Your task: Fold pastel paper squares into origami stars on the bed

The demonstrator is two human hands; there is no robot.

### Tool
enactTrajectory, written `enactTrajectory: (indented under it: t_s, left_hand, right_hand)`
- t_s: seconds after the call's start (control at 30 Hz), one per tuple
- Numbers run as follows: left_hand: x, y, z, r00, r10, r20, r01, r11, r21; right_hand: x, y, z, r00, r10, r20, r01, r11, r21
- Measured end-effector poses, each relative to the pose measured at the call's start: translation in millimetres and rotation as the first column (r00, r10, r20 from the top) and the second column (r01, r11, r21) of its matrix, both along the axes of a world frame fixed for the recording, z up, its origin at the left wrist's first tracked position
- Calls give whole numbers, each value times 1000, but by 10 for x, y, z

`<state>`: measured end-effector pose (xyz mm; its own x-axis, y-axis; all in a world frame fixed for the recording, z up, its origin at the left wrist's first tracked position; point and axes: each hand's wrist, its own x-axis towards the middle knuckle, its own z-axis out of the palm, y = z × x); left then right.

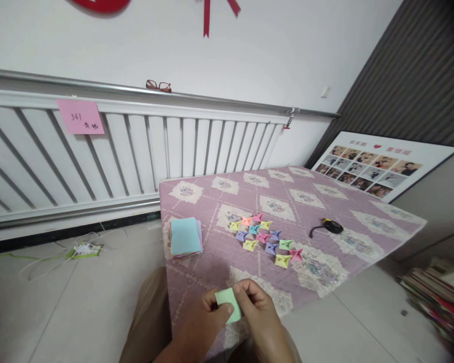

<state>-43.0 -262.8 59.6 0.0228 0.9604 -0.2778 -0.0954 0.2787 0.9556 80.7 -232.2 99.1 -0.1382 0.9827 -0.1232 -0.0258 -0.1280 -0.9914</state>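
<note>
Close to the near edge of the table, a folded piece of light green paper [227, 298] is held between both hands. My left hand [208, 315] pinches its left side, thumb lying across the front. At the upper right corner my right hand [258, 307] grips the paper between thumb and fingers. Beyond the hands lie several small folded paper shapes [264, 238] in pink, yellow, blue, purple, green and orange, grouped in loose rows. To the left is a stack of square paper sheets [185, 237], light blue on top.
A purple patterned cloth [212, 269] covers the table. A black coiled cable [332, 227] lies on its right side. Behind stand a white radiator [204, 141] and a photo board [374, 164]. Glasses [159, 86] rest on the pipe. A power strip [83, 249] is on the floor.
</note>
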Motion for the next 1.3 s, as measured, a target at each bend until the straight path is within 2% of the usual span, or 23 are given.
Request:
enactTrajectory:
  t_s: [0.1, 0.3, 0.4, 0.47, 0.63, 0.73, 0.8, 0.9, 0.97, 1.03, 1.13, 1.23, 1.3]
  left_hand:
    - [-20, -23, 0, 999, -29, 18, 27, 995, 92]
    - [-73, -76, -50, 994, -94, -59, 99, 991, 86]
    - [-69, -114, -117, 992, -110, -65, 117, 986, 119]
    - [-52, -143, -180, 992, -101, -71, 107, 990, 96]
    - [-115, -184, -376, 973, -167, -157, 160, 985, -57]
    - [-278, -152, -452, 955, -57, -292, 57, 998, -7]
    - [-389, -99, -468, 905, 55, -422, -4, 993, 120]
    - [-457, 12, -457, 770, 83, -632, 69, 975, 212]
    - [-421, 90, -436, 674, 42, -737, 154, 968, 196]
    - [-348, 156, -411, 618, 1, -786, 213, 962, 169]
    - [-242, 217, -377, 540, -37, -841, 268, 955, 129]
    - [-197, 245, -359, 418, -69, -906, 310, 948, 71]
    - [-193, 257, -359, 393, -81, -916, 317, 947, 53]
  right_hand:
    - [4, 12, 0, 1000, -26, 13, 26, 1000, 16]
    - [2, 18, -24, 999, -38, 3, 38, 999, 25]
    - [-16, 6, -83, 998, -43, -54, 42, 999, -22]
    - [-23, 19, -149, 999, -24, -38, 22, 999, -44]
    - [-10, 130, -393, 974, 98, 202, -97, 995, -13]
    - [-1, 200, -570, 960, 104, 261, -108, 994, 1]
    - [-3, 241, -674, 946, 98, 308, -112, 993, 29]
    - [-15, 294, -776, 919, 80, 386, -127, 987, 98]
    - [-23, 314, -808, 894, 65, 443, -145, 978, 149]
    - [-24, 319, -822, 864, 47, 501, -167, 966, 196]
    - [1, 316, -830, 815, 3, 579, -192, 945, 265]
    - [74, 327, -842, 772, -65, 632, -199, 920, 339]
    - [146, 342, -868, 753, -103, 649, -202, 904, 378]
